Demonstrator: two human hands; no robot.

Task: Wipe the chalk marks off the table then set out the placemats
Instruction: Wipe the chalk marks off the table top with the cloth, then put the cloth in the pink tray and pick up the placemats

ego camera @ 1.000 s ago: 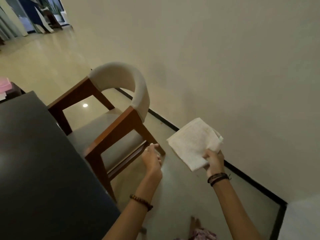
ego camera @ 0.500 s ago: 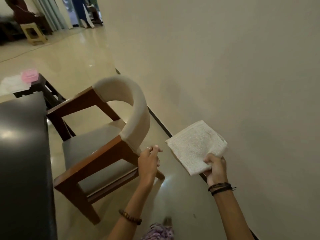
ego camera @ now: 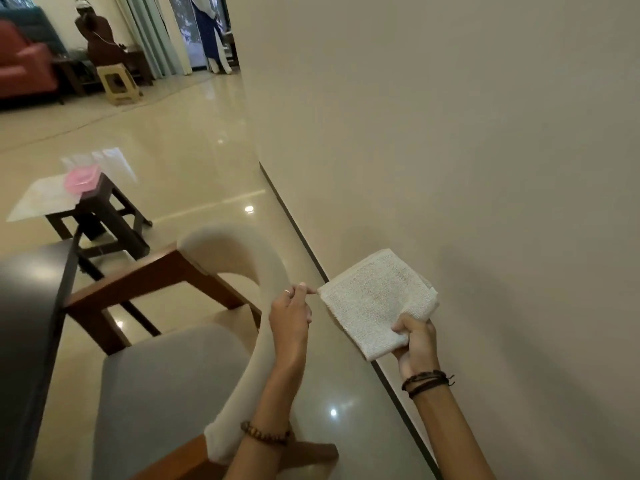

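A folded white cloth [ego camera: 375,303] hangs in the air over the floor by the wall, pinched at its lower right corner by my right hand [ego camera: 415,344]. My left hand [ego camera: 291,315] is just left of it above the chair back, fingers curled together, fingertips reaching the cloth's left corner; nothing shows inside the hand. The dark table [ego camera: 31,306] fills the left edge; I see no chalk marks on the part in view. A pale flat mat [ego camera: 41,199] lies on a small dark stool [ego camera: 104,216] beyond the table.
A wooden chair with a cream curved back [ego camera: 263,271] and grey seat stands between me and the table. A pink dish [ego camera: 81,176] sits on the stool. The beige wall [ego camera: 485,168] is close on the right. A person sits far back left.
The view has swung up and left, bringing the chair nearer and the stool into sight. My left hand has closed in on the cloth's corner. My right hand still holds the cloth.
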